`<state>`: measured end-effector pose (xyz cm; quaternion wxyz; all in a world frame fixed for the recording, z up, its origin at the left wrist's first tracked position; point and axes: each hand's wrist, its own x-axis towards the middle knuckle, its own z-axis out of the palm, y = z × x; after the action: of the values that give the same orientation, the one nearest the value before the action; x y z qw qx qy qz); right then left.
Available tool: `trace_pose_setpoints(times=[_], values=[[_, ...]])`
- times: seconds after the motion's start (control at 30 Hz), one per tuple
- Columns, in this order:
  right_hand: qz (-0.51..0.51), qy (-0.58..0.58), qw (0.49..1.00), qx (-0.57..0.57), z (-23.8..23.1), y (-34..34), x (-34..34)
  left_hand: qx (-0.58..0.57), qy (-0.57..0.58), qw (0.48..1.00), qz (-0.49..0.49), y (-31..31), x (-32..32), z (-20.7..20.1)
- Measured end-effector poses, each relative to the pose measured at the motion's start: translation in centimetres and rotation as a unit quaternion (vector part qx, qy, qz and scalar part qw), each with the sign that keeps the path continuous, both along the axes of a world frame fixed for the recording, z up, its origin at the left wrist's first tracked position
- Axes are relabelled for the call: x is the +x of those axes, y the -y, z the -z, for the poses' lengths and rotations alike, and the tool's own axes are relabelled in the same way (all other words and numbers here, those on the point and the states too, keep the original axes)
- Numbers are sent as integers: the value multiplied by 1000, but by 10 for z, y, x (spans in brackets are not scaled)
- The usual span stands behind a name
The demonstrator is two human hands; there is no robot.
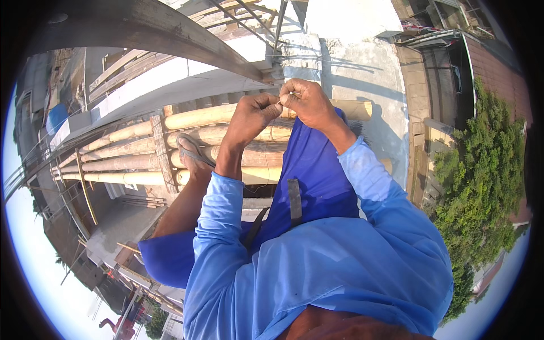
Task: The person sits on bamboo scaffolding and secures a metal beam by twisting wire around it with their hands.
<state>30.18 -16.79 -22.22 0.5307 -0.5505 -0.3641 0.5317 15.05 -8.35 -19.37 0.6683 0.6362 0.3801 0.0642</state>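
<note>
My left hand [255, 117] and my right hand [309, 105] meet at their fingertips above a row of bamboo poles [203, 118]. Both are closed in a pinch. A thin pale strand [293, 94] shows at the right fingertips; whether it is string or wire I cannot tell. What the left fingers grip is hidden behind the thumb and fingertips. My sandalled foot [192, 153] rests on the poles, beside a wooden crosspiece [162, 153] that lies across them. My knee in blue trousers [314, 153] is bent below the right hand.
A rusty metal beam [164, 34] slants down from the upper left, ending close to my hands. Behind it runs a white ledge [170, 85]. To the right are a grey concrete slab [362, 79] and a leafy tree [481, 181]. Lower ground shows below the poles at left.
</note>
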Motion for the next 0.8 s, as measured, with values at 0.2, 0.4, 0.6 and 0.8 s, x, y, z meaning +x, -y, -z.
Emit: trace_pose_setpoints(times=[0.2,0.4,0.6,0.8], values=[[24,-101,995,0,-6,-2,-1,-272,63,958,-67,-5,-5,-2],[-22,-76,996,-28,-5,-2,4,-89,5,995,-48,-1,4,3],[-46,7,999,24,-3,-5,5,-19,-26,999,-30,-1,5,-2],[-50,96,994,-30,-3,-7,2,208,-56,976,-27,8,10,-1]])
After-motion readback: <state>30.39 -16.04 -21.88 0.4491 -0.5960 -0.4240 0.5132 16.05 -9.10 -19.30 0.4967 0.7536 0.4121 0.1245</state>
